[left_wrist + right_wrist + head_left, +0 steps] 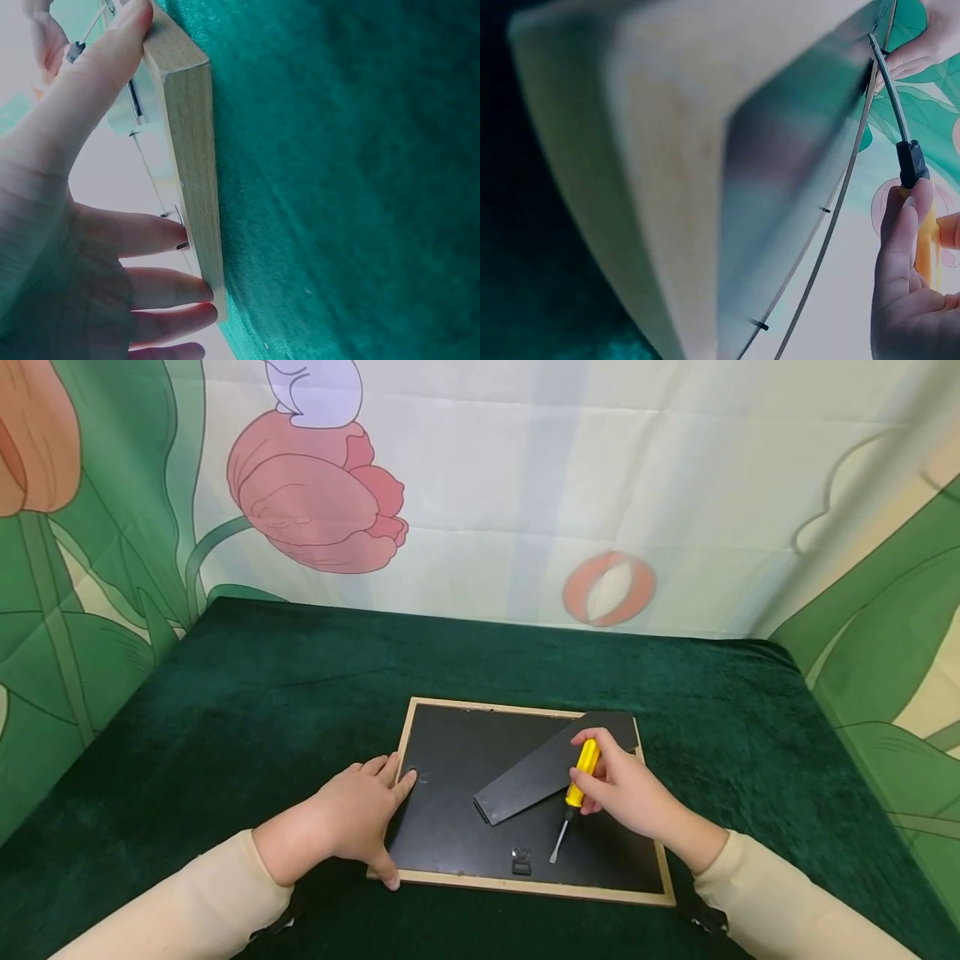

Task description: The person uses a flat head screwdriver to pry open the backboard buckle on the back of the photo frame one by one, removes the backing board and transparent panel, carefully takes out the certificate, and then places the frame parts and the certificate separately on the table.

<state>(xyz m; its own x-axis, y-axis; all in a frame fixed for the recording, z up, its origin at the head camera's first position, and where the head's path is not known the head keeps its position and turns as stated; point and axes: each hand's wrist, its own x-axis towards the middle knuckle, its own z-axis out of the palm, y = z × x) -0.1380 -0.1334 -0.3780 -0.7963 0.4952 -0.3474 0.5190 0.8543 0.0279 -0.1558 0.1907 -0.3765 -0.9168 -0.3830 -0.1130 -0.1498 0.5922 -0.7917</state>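
Note:
A wooden picture frame (510,885) lies face down, its black backing board (457,835) upward. A black stand leg (525,777) lies slanted across the board. My left hand (360,818) rests on the frame's left side, thumb at the near corner and index finger on the board. In the left wrist view its fingers (161,289) lie fairly straight against the wooden edge. My right hand (622,785) holds a yellow-handled screwdriver (585,768) above the board. The flat tip points down, just right of a small metal hanger (521,861); whether it touches the board I cannot tell.
A dark green velvet cloth (262,710) covers the table under the frame. Behind it hangs a pale printed curtain (480,485) with flowers and leaves. A second small hanger (423,776) sits near the board's left edge.

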